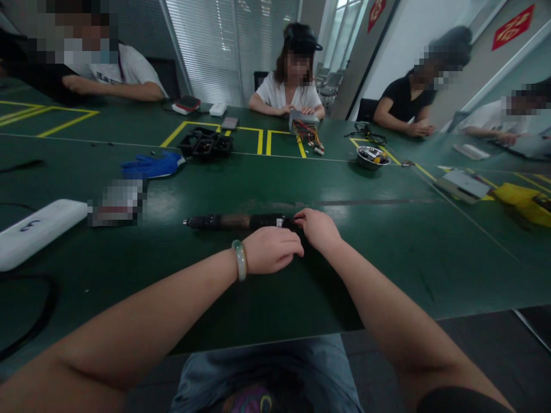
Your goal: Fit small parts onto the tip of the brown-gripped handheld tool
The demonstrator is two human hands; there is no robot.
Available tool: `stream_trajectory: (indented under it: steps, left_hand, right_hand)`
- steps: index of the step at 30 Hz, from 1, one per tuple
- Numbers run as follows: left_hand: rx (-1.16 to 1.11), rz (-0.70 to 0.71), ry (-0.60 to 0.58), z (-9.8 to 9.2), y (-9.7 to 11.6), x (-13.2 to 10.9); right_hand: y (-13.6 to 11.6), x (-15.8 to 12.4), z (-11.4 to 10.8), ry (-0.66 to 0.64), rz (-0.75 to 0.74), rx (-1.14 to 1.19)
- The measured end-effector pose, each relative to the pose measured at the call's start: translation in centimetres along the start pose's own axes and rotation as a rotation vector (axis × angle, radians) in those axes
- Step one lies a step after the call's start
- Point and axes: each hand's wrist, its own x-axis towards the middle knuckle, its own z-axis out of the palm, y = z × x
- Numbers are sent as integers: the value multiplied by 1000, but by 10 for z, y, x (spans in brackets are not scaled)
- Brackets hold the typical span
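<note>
One dark tool (232, 222): one end, partly hidden, pinched in our right hand (321, 228); left hand (271, 250) nearer us, half-curled, whether gripping we can't say.

- Left forearm (167, 301), bare, runs towards 2 o'clock.
- Left hand (272, 251) is palm down, fingers loosely curled towards 3 o'clock; its palm is hidden, so any grip is hard to judge.
- Right forearm (387, 295) slants towards 10 o'clock.
- Right hand (319, 230), at the left's 2 o'clock, pinches thumb and fingertips together.
</note>
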Motion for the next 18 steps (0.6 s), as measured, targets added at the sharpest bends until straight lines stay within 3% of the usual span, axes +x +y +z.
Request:
stream_trajectory:
  steps: [4,7,11,14,18]
  left_hand:
    - [-69,56,-167,1,1,-5]
    - [-85,6,-187,1,-1,-7]
    - [-104,-24,-188,2,-1,-7]
    - [-113,-32,-196,4,-1,-6]
    - [-124,-51,-209,6,-1,-5]
  right_hand:
    - [16,2,-6,-21,32,-3]
    - [55,-2,-22,-62,136,-20]
    - [140,-29,-56,-59,404,-34]
    - [220,-65,-82,-50,537,-74]
    - [332,-121,-103,22,836,-82]
